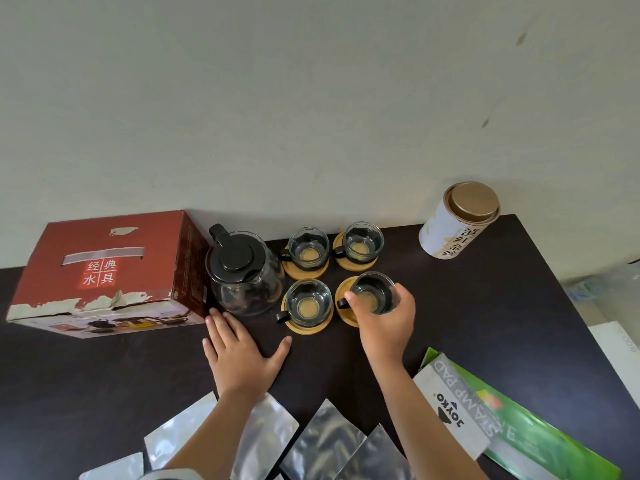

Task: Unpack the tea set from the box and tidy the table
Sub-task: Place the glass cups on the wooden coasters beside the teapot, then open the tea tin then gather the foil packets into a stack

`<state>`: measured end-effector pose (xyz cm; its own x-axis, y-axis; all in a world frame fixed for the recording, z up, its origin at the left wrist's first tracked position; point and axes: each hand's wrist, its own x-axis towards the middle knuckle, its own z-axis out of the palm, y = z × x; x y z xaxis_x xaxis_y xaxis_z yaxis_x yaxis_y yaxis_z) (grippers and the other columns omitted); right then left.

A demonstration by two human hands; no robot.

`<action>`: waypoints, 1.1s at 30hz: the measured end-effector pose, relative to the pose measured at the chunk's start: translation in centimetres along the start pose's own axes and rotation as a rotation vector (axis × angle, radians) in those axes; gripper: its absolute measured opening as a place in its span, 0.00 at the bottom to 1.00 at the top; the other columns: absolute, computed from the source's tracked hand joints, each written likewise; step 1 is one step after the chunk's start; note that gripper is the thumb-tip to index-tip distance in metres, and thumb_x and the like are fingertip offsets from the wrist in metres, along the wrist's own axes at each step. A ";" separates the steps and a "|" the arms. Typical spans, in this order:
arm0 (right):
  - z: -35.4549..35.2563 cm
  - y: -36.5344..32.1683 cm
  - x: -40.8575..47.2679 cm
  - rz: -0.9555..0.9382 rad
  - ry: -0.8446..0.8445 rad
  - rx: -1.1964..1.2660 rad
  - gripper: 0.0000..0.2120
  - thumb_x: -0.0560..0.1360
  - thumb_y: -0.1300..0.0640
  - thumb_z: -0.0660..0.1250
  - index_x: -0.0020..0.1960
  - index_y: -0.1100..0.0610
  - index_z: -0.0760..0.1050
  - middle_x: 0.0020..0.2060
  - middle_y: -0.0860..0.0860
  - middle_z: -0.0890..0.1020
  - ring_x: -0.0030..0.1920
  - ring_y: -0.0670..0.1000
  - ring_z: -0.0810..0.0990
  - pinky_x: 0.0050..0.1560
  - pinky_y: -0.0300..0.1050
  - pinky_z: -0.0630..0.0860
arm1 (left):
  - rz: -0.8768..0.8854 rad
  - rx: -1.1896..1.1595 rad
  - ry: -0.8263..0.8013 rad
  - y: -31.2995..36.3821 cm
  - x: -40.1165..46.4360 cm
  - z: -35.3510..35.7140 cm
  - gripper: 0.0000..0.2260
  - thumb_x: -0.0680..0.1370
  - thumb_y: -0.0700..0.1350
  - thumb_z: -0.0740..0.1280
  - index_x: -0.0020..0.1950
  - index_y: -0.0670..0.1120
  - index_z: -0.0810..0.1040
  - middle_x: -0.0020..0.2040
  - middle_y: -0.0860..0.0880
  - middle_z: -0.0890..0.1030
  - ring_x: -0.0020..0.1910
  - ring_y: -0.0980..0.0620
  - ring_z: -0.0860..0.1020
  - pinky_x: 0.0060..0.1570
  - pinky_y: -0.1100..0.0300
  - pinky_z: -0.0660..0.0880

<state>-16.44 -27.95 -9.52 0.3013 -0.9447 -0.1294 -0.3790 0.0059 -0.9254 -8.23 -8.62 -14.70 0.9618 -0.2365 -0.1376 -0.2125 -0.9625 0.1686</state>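
- Nearest the camera: silver foil pouches strewn along the near edge of the dark table, partly under both forearms.
- Right of those, a grey "JOYKO STAMP PAD" box lying across a long green package.
- Left hand flat on the tabletop, fingers straight and spread, gripping nothing; fingertips just beside the near corner of the red box and the base of the glass teapot.
- Right hand curled round a glass cup, held tilted over its round wooden coaster (whether the cup's base touches the coaster cannot be told).
- Three more glass cups with black handles, each upright on its own coaster: near-left, far-left, far-right.
- Teapot with black lid and handle standing between the red box and the cups, touching or nearly touching the box's side.
- Red box closed, worn and torn along its near edge, at the table's far-left against the pale wall.
- White tin with a gold lid at the far-right of the table, well apart from the cups.
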 end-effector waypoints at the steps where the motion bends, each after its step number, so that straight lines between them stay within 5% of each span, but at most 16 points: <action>1: 0.1 0.2 -0.1 -0.007 -0.003 -0.012 0.43 0.59 0.46 0.82 0.67 0.58 0.68 0.61 0.51 0.74 0.62 0.50 0.74 0.62 0.49 0.75 | -0.002 0.002 -0.001 0.0 0.0 0.0 0.56 0.65 0.78 0.49 0.74 0.32 0.55 0.75 0.34 0.54 0.76 0.38 0.51 0.71 0.42 0.55; 8: 0.4 0.4 -0.4 -0.034 -0.026 -0.030 0.44 0.58 0.48 0.82 0.67 0.59 0.67 0.61 0.52 0.72 0.61 0.51 0.74 0.60 0.48 0.76 | -0.011 -0.048 -0.001 -0.1 -0.2 -0.5 0.56 0.64 0.78 0.50 0.75 0.34 0.53 0.77 0.37 0.51 0.77 0.41 0.47 0.73 0.44 0.51; 14: -0.4 -0.1 -1.0 -0.007 -0.100 -0.042 0.48 0.63 0.44 0.79 0.74 0.60 0.59 0.69 0.54 0.66 0.69 0.52 0.67 0.61 0.39 0.66 | -0.013 -0.160 -0.049 -0.4 -0.3 -1.3 0.53 0.65 0.76 0.44 0.77 0.38 0.49 0.78 0.40 0.45 0.77 0.45 0.41 0.73 0.47 0.44; 17: -1.2 -0.6 -1.4 -0.029 -0.099 -0.041 0.45 0.67 0.43 0.76 0.74 0.60 0.58 0.70 0.55 0.65 0.70 0.53 0.67 0.62 0.41 0.67 | -0.043 -0.290 -0.095 -0.5 0.0 -2.1 0.49 0.69 0.73 0.51 0.77 0.39 0.50 0.78 0.42 0.44 0.77 0.46 0.40 0.73 0.47 0.41; 21: -2.7 -1.7 -1.5 -0.058 -0.079 -0.039 0.39 0.71 0.45 0.72 0.74 0.60 0.60 0.70 0.55 0.66 0.69 0.53 0.68 0.63 0.45 0.69 | -0.146 -0.601 0.010 0.5 -1.4 -4.0 0.32 0.77 0.54 0.65 0.74 0.38 0.60 0.76 0.41 0.57 0.75 0.44 0.54 0.71 0.46 0.57; 25: -4.4 -3.4 -0.1 -0.123 -0.048 -0.027 0.31 0.73 0.51 0.71 0.71 0.61 0.65 0.66 0.56 0.71 0.67 0.52 0.71 0.60 0.40 0.68 | -0.064 -0.659 0.287 5.0 -4.4 -5.1 0.22 0.74 0.44 0.69 0.67 0.40 0.70 0.64 0.42 0.70 0.62 0.42 0.71 0.54 0.49 0.73; 31: -8.3 -5.8 5.7 -0.309 0.067 -0.042 0.24 0.73 0.57 0.72 0.66 0.62 0.70 0.59 0.55 0.75 0.62 0.54 0.74 0.61 0.48 0.73 | 0.236 -0.799 0.321 16.5 -3.9 -7.0 0.21 0.72 0.45 0.69 0.63 0.41 0.71 0.58 0.46 0.72 0.57 0.46 0.74 0.54 0.50 0.75; 33: -9.3 -6.6 8.3 -0.353 0.075 -0.061 0.23 0.72 0.58 0.72 0.64 0.59 0.71 0.56 0.51 0.75 0.59 0.50 0.73 0.53 0.35 0.72 | 0.306 -0.820 0.248 20.6 -3.0 -7.7 0.24 0.72 0.47 0.70 0.65 0.41 0.70 0.59 0.46 0.72 0.60 0.47 0.72 0.59 0.53 0.72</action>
<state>-19.59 -38.86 -1.18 0.3588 -0.9064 0.2231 -0.3148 -0.3425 -0.8852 -14.14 -26.71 -3.27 0.9133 -0.3397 0.2250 -0.3664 -0.4435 0.8180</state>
